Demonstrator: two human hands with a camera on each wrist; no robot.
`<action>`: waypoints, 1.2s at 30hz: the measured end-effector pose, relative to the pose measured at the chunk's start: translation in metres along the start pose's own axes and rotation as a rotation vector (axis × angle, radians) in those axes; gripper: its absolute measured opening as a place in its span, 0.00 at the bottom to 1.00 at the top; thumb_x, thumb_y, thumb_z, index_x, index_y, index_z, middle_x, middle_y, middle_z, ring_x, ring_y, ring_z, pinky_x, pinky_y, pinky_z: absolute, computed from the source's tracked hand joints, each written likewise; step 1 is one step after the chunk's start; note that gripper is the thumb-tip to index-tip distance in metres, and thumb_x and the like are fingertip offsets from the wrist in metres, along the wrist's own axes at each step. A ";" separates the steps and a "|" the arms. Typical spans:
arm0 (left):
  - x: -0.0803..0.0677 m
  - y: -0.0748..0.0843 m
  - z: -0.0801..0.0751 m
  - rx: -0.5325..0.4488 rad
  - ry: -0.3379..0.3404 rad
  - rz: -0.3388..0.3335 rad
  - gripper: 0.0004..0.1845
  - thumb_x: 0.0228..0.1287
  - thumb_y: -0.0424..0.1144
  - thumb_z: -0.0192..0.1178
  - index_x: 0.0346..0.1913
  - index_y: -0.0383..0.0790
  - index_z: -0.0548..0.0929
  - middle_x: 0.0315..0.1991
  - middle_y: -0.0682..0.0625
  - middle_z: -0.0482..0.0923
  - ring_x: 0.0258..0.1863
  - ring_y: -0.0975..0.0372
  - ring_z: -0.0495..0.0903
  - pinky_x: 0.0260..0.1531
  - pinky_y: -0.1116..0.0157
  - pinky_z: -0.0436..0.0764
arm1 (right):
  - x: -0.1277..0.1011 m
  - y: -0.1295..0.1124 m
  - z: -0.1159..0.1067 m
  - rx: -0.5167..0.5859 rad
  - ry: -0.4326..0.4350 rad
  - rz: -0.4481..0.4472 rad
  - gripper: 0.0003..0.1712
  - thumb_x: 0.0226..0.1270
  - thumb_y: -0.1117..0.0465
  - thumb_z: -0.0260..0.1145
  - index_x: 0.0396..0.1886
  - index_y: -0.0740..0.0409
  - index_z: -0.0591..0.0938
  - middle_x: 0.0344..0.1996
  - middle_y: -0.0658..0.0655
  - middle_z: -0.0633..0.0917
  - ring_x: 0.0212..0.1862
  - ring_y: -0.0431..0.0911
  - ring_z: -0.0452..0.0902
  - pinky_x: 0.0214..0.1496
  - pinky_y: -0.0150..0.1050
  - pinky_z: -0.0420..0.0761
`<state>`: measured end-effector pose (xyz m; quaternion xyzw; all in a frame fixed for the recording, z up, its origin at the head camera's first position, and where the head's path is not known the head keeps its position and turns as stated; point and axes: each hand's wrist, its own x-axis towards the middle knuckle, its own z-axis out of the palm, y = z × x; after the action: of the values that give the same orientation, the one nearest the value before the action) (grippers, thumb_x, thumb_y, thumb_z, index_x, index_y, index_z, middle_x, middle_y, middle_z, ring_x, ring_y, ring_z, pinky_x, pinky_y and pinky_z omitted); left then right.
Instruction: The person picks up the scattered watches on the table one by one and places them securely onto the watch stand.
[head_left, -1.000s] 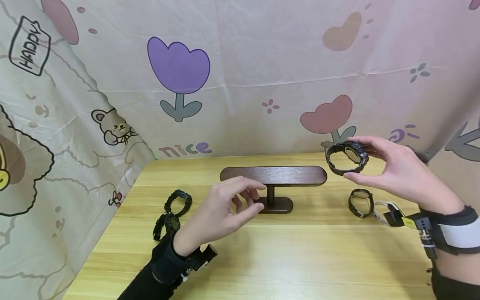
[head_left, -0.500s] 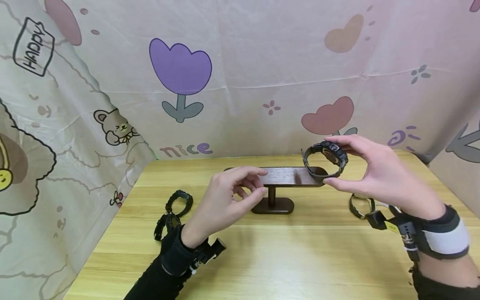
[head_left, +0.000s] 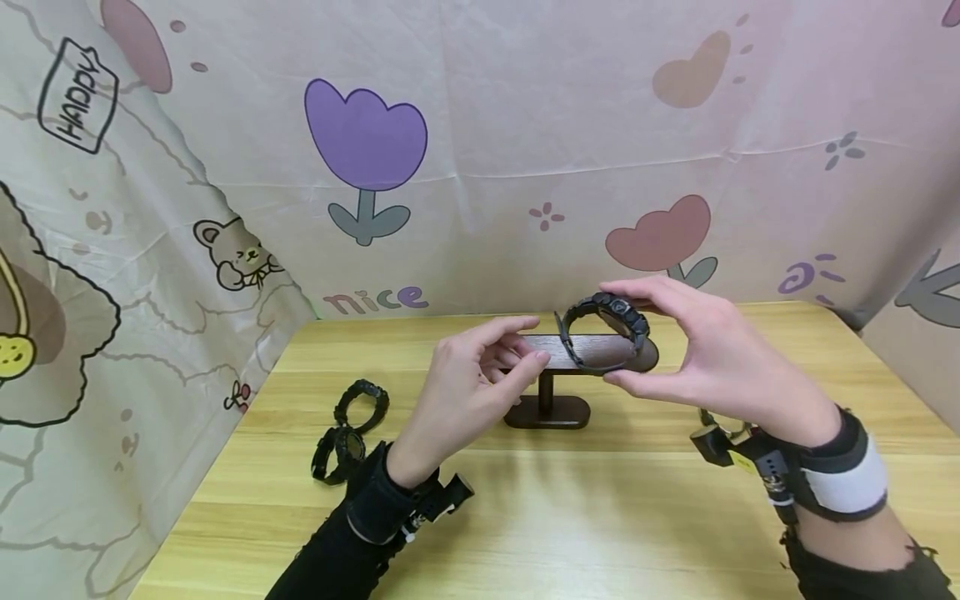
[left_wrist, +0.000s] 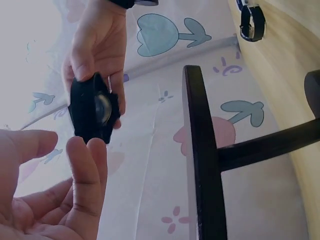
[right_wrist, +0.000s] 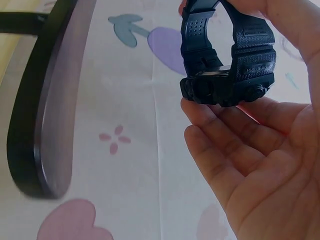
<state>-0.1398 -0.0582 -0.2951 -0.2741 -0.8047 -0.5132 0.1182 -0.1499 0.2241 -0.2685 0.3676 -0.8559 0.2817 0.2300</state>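
Note:
My right hand (head_left: 611,333) pinches a black digital watch (head_left: 609,310) between thumb and fingers, its strap closed in a loop. It hangs at the right end of the dark wooden T-shaped stand (head_left: 547,411); I cannot tell if it touches the bar. My left hand (head_left: 536,340) hovers with relaxed fingers at the middle of the bar and holds nothing. In the left wrist view the watch (left_wrist: 92,110) faces my open left fingers (left_wrist: 85,185), left of the stand's bar (left_wrist: 200,165). The right wrist view shows the watch (right_wrist: 230,60) above my palm, beside the bar's end (right_wrist: 50,115).
Two black watches (head_left: 362,402) (head_left: 335,454) lie on the wooden table (head_left: 600,517) at the left. Another watch (head_left: 722,427) lies at the right, mostly hidden behind my right wrist. A printed cloth backdrop (head_left: 525,150) closes in the back and left side.
My right hand has carried the watch leftward from beyond the stand to the bar's right end. My left hand has risen from near the base to the bar's height.

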 end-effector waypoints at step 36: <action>0.000 -0.010 0.011 -0.227 0.017 -0.096 0.14 0.70 0.27 0.69 0.57 0.32 0.89 0.39 0.36 0.90 0.33 0.56 0.93 0.32 0.62 0.92 | 0.007 -0.021 0.031 0.137 -0.027 -0.163 0.48 0.50 0.56 0.89 0.72 0.56 0.79 0.63 0.51 0.81 0.63 0.42 0.80 0.71 0.25 0.75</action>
<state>-0.1444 -0.0516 -0.3078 -0.2424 -0.7527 -0.6082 0.0686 -0.1435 0.1885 -0.2804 0.4544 -0.8050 0.3149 0.2152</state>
